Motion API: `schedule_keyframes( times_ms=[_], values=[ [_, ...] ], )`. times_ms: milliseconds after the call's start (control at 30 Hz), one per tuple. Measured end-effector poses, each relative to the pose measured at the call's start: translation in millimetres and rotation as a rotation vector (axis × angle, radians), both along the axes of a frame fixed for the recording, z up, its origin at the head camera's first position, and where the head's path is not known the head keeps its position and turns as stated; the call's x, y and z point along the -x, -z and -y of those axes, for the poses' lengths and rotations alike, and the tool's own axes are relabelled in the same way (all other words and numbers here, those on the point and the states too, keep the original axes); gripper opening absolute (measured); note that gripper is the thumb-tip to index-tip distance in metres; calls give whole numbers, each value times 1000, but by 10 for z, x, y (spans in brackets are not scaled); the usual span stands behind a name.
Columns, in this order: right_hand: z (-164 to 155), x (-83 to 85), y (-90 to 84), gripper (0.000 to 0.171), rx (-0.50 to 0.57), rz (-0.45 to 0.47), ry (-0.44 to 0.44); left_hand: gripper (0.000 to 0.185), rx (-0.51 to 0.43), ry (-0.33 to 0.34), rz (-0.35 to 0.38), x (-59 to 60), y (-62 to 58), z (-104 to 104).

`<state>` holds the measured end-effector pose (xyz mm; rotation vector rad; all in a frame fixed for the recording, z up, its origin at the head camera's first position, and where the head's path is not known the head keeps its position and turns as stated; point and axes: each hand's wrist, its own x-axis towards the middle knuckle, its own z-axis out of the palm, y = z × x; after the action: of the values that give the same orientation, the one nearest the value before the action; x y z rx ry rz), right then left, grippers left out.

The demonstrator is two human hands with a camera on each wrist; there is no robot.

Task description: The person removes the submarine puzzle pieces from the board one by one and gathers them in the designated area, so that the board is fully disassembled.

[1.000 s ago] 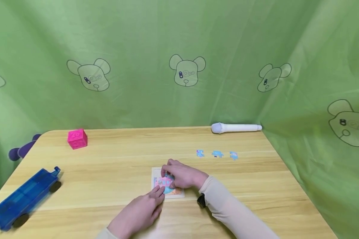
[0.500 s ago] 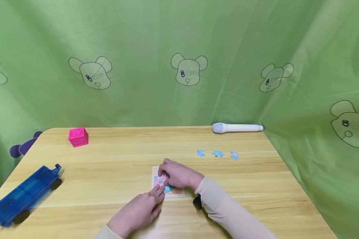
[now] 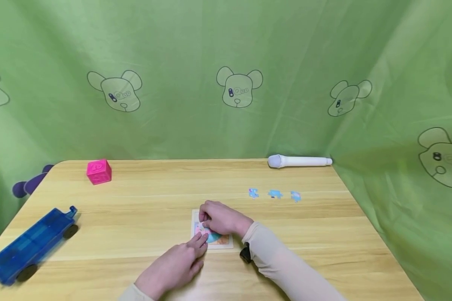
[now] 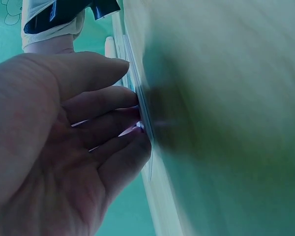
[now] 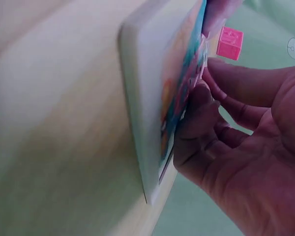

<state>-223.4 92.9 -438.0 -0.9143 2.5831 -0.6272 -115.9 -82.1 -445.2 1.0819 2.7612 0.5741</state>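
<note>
A small picture puzzle board (image 3: pixel 226 241) lies flat on the wooden table (image 3: pixel 143 196), near its front. My right hand (image 3: pixel 219 218) covers the board's upper part with curled fingers. In the right wrist view its thumb (image 5: pixel 191 123) and a fingertip pinch a pink puzzle piece (image 5: pixel 203 55) against the board's face (image 5: pixel 147 113). My left hand (image 3: pixel 175 264) lies flat on the table, its straight fingers (image 4: pixel 119 114) touching the board's near-left edge (image 4: pixel 146 167). Most of the picture is hidden under the right hand.
Three loose blue puzzle pieces (image 3: pixel 274 194) lie in a row to the right of the board. A white cylinder (image 3: pixel 299 161) lies at the back edge, a pink cube (image 3: pixel 98 172) at back left, a blue toy wagon (image 3: pixel 30 244) at the left. Green cloth surrounds the table.
My right hand has slid a little to the left over the board and lowered onto it with the piece. The left hand has stayed against the board's edge.
</note>
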Motion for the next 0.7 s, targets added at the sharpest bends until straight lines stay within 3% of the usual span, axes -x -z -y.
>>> schedule_keyframes(
  times_ms=[233, 700],
  values=[
    [44, 19, -13, 11, 39, 67, 52, 44, 25, -7, -1, -4, -3, -4],
    [16, 6, -38, 13, 114, 94, 34, 44, 0, -6, 11, -6, 11, 13]
  ],
)
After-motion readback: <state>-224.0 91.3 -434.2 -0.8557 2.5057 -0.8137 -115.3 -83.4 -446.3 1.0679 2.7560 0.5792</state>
